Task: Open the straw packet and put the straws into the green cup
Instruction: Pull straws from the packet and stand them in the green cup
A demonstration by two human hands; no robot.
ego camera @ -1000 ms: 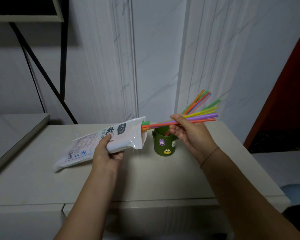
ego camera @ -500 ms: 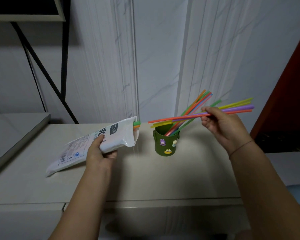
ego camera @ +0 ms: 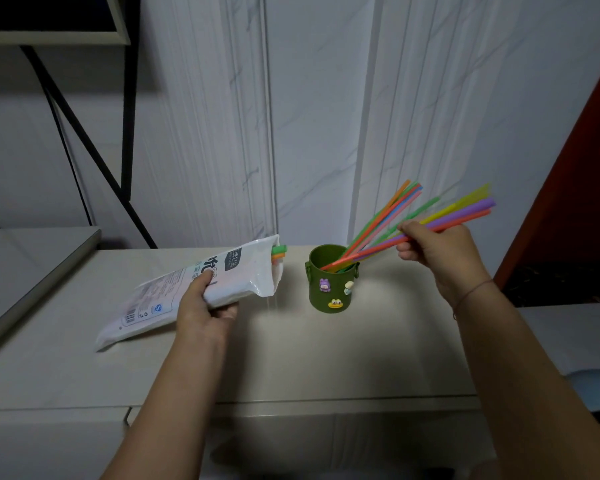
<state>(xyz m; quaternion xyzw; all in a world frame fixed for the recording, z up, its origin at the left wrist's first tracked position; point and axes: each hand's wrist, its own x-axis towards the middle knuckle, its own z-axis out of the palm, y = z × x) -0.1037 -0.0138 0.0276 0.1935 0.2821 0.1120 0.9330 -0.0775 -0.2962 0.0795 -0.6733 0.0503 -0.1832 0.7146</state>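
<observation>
Now the right hand (ego camera: pixel 437 254) pinches straws (ego camera: pixel 465 211) slanting down-left, tips seemingly inside the green cup (ego camera: pixel 329 289); the left hand (ego camera: pixel 201 308) grips the packet (ego camera: pixel 246 275).

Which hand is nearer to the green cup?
Right. The right hand hovers above and right of the green cup, pinching straws that dip into it; the left hand grips the packet farther off to its left.

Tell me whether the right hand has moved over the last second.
Yes. The right hand has shifted rightward and slightly up, away from the green cup, carrying its straws along.
</observation>
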